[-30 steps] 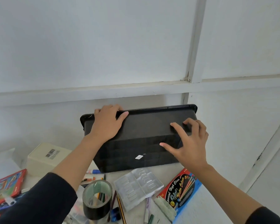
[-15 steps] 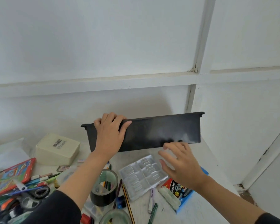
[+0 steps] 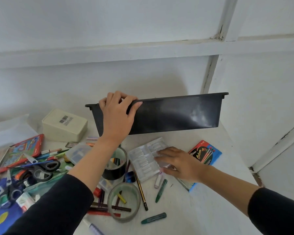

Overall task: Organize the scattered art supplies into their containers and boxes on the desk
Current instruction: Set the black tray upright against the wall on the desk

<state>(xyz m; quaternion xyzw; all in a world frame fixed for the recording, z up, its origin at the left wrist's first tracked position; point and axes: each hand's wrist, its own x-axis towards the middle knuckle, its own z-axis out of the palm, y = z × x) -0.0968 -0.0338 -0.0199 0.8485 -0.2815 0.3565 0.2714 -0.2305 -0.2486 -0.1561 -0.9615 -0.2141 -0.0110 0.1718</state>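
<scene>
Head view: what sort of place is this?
Likely a home craft desk in a white-walled corner: white desktop strewn with black-handled scissors, green wax crayons, plus a black plastic bin.

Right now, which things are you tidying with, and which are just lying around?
In the job: black bin, held by the left hand; clear tray, under the right hand.
Lying about: scissors, tape roll, green crayon, pencil, cream box.
</scene>
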